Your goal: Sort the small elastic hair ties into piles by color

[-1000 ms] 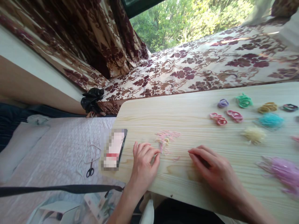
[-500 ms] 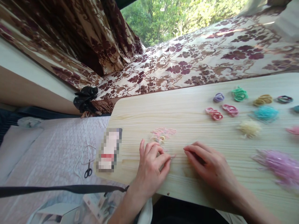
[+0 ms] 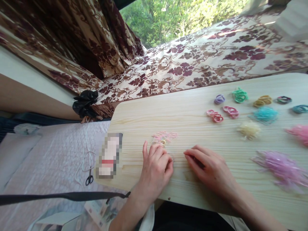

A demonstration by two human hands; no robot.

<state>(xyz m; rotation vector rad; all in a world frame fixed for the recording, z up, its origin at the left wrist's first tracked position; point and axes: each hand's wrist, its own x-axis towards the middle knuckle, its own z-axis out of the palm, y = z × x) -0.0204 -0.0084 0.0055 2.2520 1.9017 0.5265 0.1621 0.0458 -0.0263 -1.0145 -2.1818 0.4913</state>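
Note:
My left hand point(image 3: 157, 168) rests low over the wooden table, its thumb and index finger curled together; what they hold, if anything, is hidden. Just beyond its fingertips lies a small pile of thin pink bands point(image 3: 166, 136), with a few pale yellowish ones point(image 3: 163, 142) at its near side. To the right, my right hand point(image 3: 208, 163) lies with its side against the table. Its thumb and index fingertips are pressed together, and anything between them is too small to make out. A gap of bare wood separates the two hands.
Hair ties in purple point(image 3: 219, 99), green point(image 3: 240, 95), pink point(image 3: 231, 112) and mustard point(image 3: 262, 101) sit at the back right. Nearer are heaps of turquoise point(image 3: 265, 114), cream point(image 3: 249, 130) and lilac bands point(image 3: 281, 168). A blurred-out phone-like object point(image 3: 109, 157) lies left; scissors point(image 3: 89, 179) rest on the bed.
My left thumb and index finger have curled inward, and the small pink strand that stuck out from them no longer shows. My right hand keeps its pinch. The whole view has shifted slightly.

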